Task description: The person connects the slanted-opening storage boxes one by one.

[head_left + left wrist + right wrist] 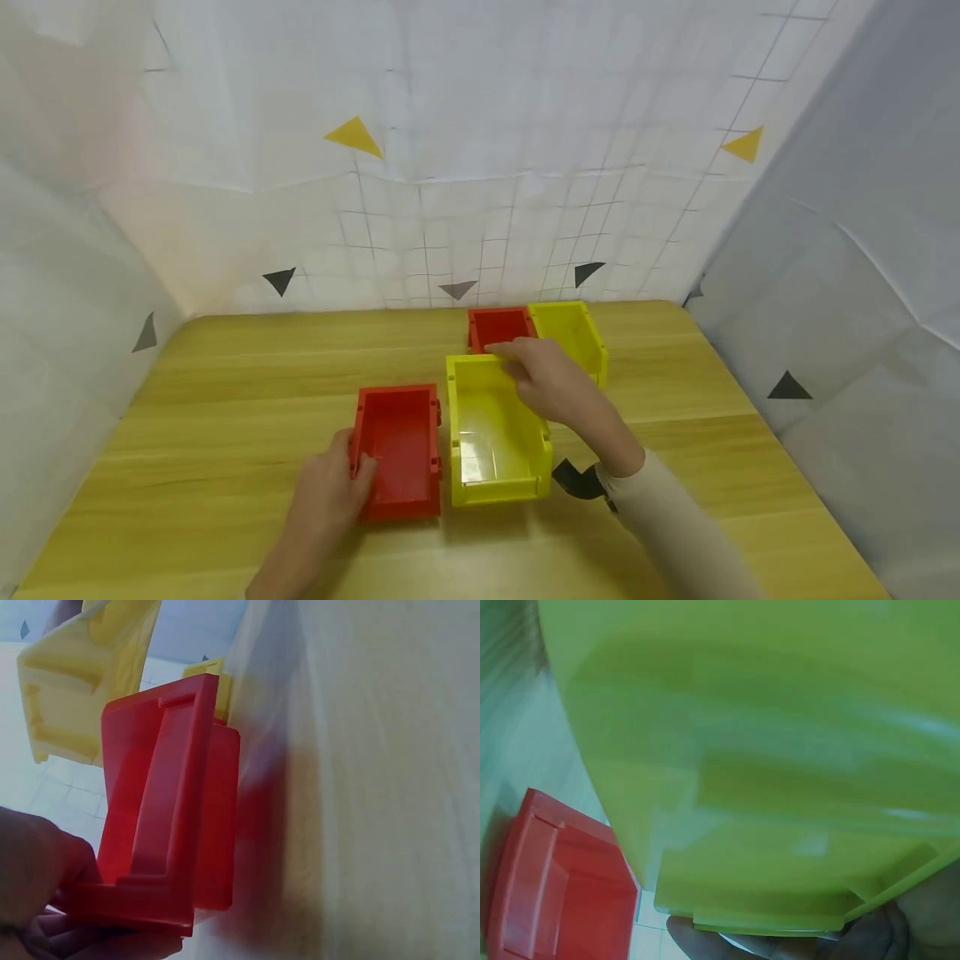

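1. Left hand (330, 492) at near edge of the desk (225, 417), grip closed on the near-left corner of the front red bin (397, 446): thumb over the rim, fingers on the outer wall. Left wrist view shows the same red bin (169, 810) pinched at its corner, fingers (45, 877) curled round it.
2. Front red bin sits flat on desk, open side up, just left of the large yellow bin (495, 433), nearly touching.
3. Right hand (551, 383), light sleeve (675, 517) behind the wrist, reaches over the large yellow bin; grip curled on its far rim. Right wrist view: yellow bin wall (765, 750) fills frame, fingers (727, 946) under its edge, red bin (555, 885) beside.
4. Further back: second red bin (498, 327) and second yellow bin (570, 333), side by side, touching, near the back wall (480, 167).
5. Wall is white gridded sheet with yellow and dark triangle markers.
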The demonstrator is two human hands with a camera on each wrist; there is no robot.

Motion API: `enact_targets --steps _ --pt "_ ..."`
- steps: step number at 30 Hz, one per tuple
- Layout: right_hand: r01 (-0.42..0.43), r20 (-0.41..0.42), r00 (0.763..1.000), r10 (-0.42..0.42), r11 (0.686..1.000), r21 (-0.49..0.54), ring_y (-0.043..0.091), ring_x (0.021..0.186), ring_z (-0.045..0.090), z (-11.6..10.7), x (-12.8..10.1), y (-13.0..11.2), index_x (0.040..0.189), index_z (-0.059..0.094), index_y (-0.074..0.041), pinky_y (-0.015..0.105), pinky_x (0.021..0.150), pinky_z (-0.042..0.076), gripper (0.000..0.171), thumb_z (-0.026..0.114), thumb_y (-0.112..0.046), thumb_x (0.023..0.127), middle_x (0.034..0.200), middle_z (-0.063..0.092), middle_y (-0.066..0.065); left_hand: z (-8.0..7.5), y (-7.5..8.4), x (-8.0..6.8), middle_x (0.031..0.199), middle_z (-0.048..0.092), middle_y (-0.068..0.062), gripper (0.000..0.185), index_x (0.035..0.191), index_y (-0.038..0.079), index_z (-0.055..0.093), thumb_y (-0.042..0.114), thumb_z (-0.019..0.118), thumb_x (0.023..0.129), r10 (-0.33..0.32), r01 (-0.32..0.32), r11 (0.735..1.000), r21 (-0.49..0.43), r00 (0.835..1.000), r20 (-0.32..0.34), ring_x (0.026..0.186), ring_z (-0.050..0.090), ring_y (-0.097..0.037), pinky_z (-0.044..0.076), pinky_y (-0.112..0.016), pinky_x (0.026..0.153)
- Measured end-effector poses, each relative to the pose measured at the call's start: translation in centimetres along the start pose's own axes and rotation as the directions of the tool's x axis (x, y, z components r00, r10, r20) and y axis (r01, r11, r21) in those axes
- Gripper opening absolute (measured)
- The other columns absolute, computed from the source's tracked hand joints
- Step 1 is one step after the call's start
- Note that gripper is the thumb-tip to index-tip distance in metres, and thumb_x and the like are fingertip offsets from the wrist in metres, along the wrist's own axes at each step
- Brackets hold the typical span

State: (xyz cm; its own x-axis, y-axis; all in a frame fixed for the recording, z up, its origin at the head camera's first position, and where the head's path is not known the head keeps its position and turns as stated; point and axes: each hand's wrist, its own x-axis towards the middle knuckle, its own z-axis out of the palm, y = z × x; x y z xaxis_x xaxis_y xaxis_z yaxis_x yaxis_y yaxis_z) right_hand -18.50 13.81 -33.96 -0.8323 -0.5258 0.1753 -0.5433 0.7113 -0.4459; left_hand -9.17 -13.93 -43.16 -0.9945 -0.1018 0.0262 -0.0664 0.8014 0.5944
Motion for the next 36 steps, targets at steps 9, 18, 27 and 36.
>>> enact_targets --steps 9,18,27,36 --pt "-0.024 -0.029 0.999 0.025 1.0 0.019 0.013 0.063 0.046 1.2 -1.3 0.4 0.121 0.064 -0.011 0.025 0.053 0.044 0.038 0.05 0.003 0.088 0.088 0.061 -0.003 0.0 -0.4 0.2 0.097 0.063 -0.012 0.049 0.119 0.0 0.05 0.033 0.064 0.086 0.021 -0.019 0.999 -0.035 0.997 0.069 0.076 0.061 -0.021 0.055 -0.034 0.061" --pt "-0.027 -0.02 0.999 0.027 1.0 -0.001 0.011 0.063 0.046 2.8 -1.6 0.9 0.12 0.065 -0.013 0.023 0.052 0.044 0.04 0.052 0.004 0.087 0.091 0.062 -0.006 1.3 -3.2 2.1 0.143 0.039 -0.005 0.06 0.148 0.027 0.025 0.025 0.054 0.095 0.312 -0.293 0.894 -0.34 0.95 0.003 0.119 0.049 -0.029 0.049 -0.04 0.085" --pt "-0.043 -0.011 0.999 0.043 0.999 -0.011 0.012 0.065 0.047 3.3 -1.3 1.0 0.121 0.064 -0.012 0.023 0.053 0.044 0.04 0.052 0.004 0.087 0.089 0.061 -0.004 2.1 -3.4 2.0 0.141 0.042 -0.004 0.058 0.147 0.028 0.027 0.019 0.052 0.096 0.316 -0.311 0.872 -0.379 0.947 -0.052 0.116 0.051 -0.026 0.052 -0.036 0.08" --pt "-0.061 0.0 0.998 0.061 0.998 -0.035 0.013 0.07 0.048 3.9 -1.4 1.3 0.122 0.063 -0.013 0.022 0.058 0.045 0.04 0.054 0.002 0.087 0.091 0.062 -0.004 2.3 -3.1 1.8 0.144 0.038 0.002 0.06 0.147 0.03 0.027 0.015 0.053 0.095 0.273 -0.27 0.88 -0.391 0.961 -0.049 0.117 0.051 -0.024 0.052 -0.034 0.077"
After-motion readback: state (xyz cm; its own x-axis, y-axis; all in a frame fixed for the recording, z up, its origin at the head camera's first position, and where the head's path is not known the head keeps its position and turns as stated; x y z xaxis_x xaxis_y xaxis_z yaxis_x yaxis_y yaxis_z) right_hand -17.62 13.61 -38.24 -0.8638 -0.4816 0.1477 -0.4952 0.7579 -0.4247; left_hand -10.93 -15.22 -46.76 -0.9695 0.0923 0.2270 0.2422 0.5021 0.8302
